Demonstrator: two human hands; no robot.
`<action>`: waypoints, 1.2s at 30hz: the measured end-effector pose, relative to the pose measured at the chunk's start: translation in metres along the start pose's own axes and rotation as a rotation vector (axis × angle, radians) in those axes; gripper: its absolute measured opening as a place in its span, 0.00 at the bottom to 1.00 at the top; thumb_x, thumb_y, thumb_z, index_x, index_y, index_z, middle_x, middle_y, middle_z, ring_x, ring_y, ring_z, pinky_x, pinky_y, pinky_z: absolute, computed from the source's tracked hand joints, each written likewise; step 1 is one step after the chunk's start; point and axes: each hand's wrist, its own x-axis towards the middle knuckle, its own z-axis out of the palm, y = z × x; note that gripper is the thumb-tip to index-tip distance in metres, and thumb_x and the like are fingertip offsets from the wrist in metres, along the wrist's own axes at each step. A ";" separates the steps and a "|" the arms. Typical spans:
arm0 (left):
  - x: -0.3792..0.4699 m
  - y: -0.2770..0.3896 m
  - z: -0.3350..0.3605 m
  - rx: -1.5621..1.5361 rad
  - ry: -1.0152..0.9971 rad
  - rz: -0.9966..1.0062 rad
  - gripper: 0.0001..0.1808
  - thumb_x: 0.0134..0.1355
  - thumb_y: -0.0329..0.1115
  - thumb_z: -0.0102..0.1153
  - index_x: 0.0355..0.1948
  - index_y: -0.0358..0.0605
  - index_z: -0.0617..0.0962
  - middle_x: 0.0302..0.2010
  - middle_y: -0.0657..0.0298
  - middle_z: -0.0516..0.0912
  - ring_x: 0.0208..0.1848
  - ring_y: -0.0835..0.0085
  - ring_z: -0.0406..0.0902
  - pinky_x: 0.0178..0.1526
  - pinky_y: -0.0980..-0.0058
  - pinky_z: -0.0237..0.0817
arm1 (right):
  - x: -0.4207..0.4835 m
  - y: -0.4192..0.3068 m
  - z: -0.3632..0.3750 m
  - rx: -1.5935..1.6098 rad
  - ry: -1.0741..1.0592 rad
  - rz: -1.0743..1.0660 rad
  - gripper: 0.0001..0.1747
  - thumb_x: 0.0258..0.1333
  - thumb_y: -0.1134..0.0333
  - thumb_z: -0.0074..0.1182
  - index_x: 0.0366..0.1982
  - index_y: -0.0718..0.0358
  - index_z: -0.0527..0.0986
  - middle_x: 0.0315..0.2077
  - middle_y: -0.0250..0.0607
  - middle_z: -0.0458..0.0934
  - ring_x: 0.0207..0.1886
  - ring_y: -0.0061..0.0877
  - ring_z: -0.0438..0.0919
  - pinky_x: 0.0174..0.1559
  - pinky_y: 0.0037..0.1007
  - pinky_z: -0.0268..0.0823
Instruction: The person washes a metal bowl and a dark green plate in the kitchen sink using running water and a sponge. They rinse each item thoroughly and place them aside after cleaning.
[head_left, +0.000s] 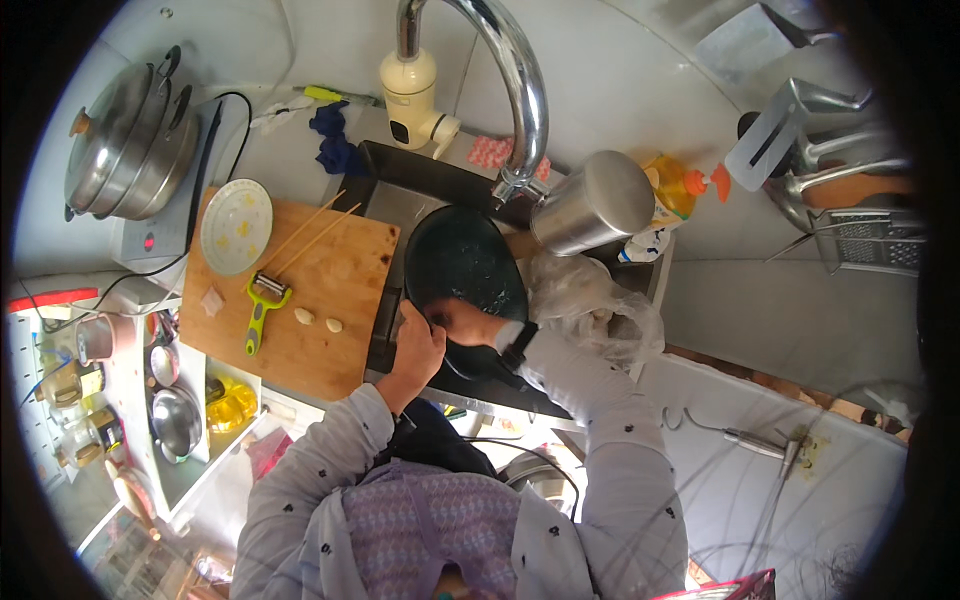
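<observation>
My left hand (416, 343) and my right hand (471, 324) meet over the left side of a dark oval basin (466, 259) in the sink. Their fingers are bent close together, and whatever may lie between them is hidden. Small pale flecks cling to the basin's inner surface. Left of my hands, a wooden cutting board (337, 259) bears two pale peeled cloves (304, 316), apparently garlic. A green-handled peeler (264, 311) lies beside them, near a pair of wooden chopsticks (315, 236) and a white plate with a yellow pattern (237, 226).
The chrome faucet (529, 82) arches over the sink (397, 187). A metal canister (592, 202), a dish soap bottle (670, 191) and a clear plastic bag (592, 300) crowd its right side. A steamer pot (124, 146) stands on an induction cooker (161, 232) at left.
</observation>
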 end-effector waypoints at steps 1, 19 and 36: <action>-0.001 0.001 -0.001 -0.017 0.012 0.004 0.22 0.61 0.26 0.57 0.48 0.32 0.59 0.31 0.29 0.79 0.39 0.29 0.78 0.43 0.42 0.70 | -0.019 0.008 0.002 -0.157 -0.115 0.034 0.19 0.56 0.70 0.55 0.50 0.57 0.83 0.48 0.53 0.84 0.56 0.51 0.79 0.59 0.41 0.70; 0.010 -0.001 0.002 0.207 -0.096 0.071 0.24 0.61 0.25 0.57 0.51 0.31 0.58 0.33 0.30 0.80 0.37 0.32 0.80 0.41 0.42 0.73 | 0.003 -0.029 0.000 0.096 0.432 -0.071 0.27 0.54 0.80 0.57 0.58 0.64 0.75 0.53 0.55 0.76 0.49 0.47 0.79 0.51 0.39 0.73; 0.011 0.007 0.002 0.263 -0.106 0.062 0.23 0.60 0.24 0.58 0.49 0.34 0.58 0.33 0.30 0.80 0.38 0.30 0.80 0.41 0.42 0.73 | 0.009 -0.028 -0.073 -0.114 0.642 -0.033 0.19 0.55 0.72 0.55 0.50 0.66 0.80 0.48 0.59 0.81 0.53 0.52 0.79 0.55 0.43 0.72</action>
